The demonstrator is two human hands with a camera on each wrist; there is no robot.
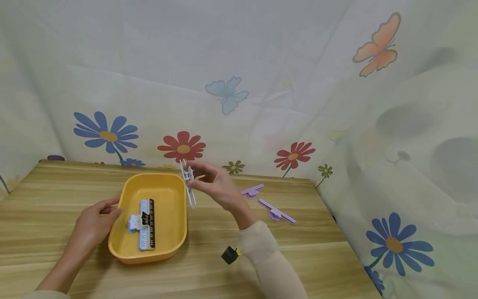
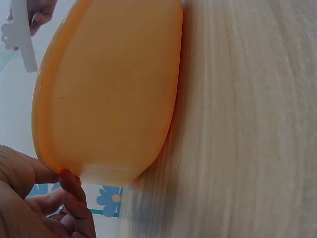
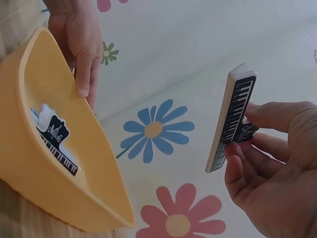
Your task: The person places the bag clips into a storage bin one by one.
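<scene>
My right hand (image 1: 218, 187) pinches a white clip with a black piano-key print (image 3: 233, 119) by its grip, above the right rim of a yellow plastic tub (image 1: 173, 232). At the tub's left rim, my left hand (image 1: 95, 220) pinches the edge between thumb and fingers, which the left wrist view shows close up. Inside the tub lie a white-and-blue clip (image 1: 143, 243) and a black piano-print clip (image 1: 152, 232), side by side and touching. How far the held clip's jaws are spread is hard to make out.
Two purple clips (image 1: 277, 212) (image 1: 253, 191) lie on the wooden table (image 1: 209, 236) right of the tub. A small black block with a yellow bit (image 1: 229, 255) is near my right forearm. A flower-and-butterfly cloth (image 1: 261, 124) hangs behind the table.
</scene>
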